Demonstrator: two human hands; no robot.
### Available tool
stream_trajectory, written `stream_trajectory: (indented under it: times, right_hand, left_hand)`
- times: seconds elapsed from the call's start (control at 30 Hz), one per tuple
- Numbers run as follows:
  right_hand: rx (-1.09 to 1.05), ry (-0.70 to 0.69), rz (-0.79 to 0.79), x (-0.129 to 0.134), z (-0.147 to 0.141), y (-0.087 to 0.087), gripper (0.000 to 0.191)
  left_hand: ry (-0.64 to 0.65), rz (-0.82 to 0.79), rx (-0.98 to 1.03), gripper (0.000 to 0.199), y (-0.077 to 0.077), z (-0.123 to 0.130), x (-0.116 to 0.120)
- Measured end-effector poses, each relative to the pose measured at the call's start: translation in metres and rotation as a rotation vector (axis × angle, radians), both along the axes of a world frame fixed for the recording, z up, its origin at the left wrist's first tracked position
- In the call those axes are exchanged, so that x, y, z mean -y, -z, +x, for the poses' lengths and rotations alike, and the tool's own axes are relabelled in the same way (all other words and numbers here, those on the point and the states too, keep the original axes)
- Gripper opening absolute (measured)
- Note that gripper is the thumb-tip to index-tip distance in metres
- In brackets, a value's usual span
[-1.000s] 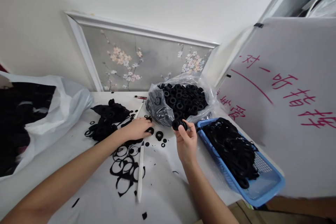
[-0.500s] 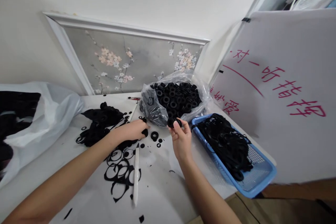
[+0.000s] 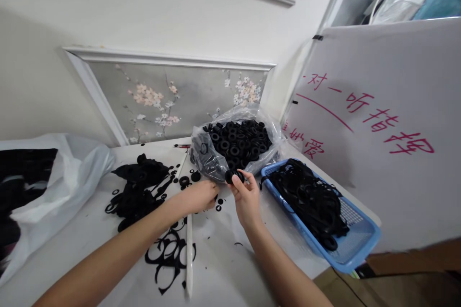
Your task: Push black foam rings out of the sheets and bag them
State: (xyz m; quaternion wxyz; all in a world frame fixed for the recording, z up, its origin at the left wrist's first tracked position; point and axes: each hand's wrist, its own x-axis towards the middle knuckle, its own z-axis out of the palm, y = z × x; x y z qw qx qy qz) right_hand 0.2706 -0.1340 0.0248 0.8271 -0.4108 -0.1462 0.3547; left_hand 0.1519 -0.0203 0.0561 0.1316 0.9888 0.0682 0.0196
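My right hand pinches a small stack of black rings at the front edge of a clear plastic bag full of black rings. Just left of it, my left hand is closed over the table, its fingertips curled around a black ring that is mostly hidden. Behind my left hand lie loose black rings. A white pen-like tool lies below my left wrist, beside thin black ring scraps.
A blue basket with black strips and rings stands at the right. Black pieces are heaped on the table's left part, near a white bag. A whiteboard with red writing stands behind the basket.
My left hand has moved right, toward my right hand, onto the spot where a loose ring lay. The right hand still holds its stack. The view has shifted slightly.
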Motion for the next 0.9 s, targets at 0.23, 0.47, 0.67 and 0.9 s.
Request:
stream_trajectory:
  times: [0.23,0.47,0.67,0.9]
  right_hand:
    - [-0.034,0.009,0.023,0.0,0.0,-0.004,0.046]
    - [0.24,0.167,-0.01,0.008,0.0,-0.002,0.042]
    - [0.359,-0.118,0.311,0.01,-0.03,-0.075,0.034]
    - [0.454,-0.376,0.519,-0.034,-0.086,-0.144,0.037]
  left_hand:
    - [0.043,0.004,0.053,0.038,0.016,-0.005,-0.004]
    - [-0.089,0.026,0.337,0.03,-0.009,-0.029,0.022]
    - [-0.271,-0.086,0.881,0.052,-0.09,-0.086,0.051]
    - [-0.482,-0.013,1.143,0.05,-0.115,-0.129,0.041]
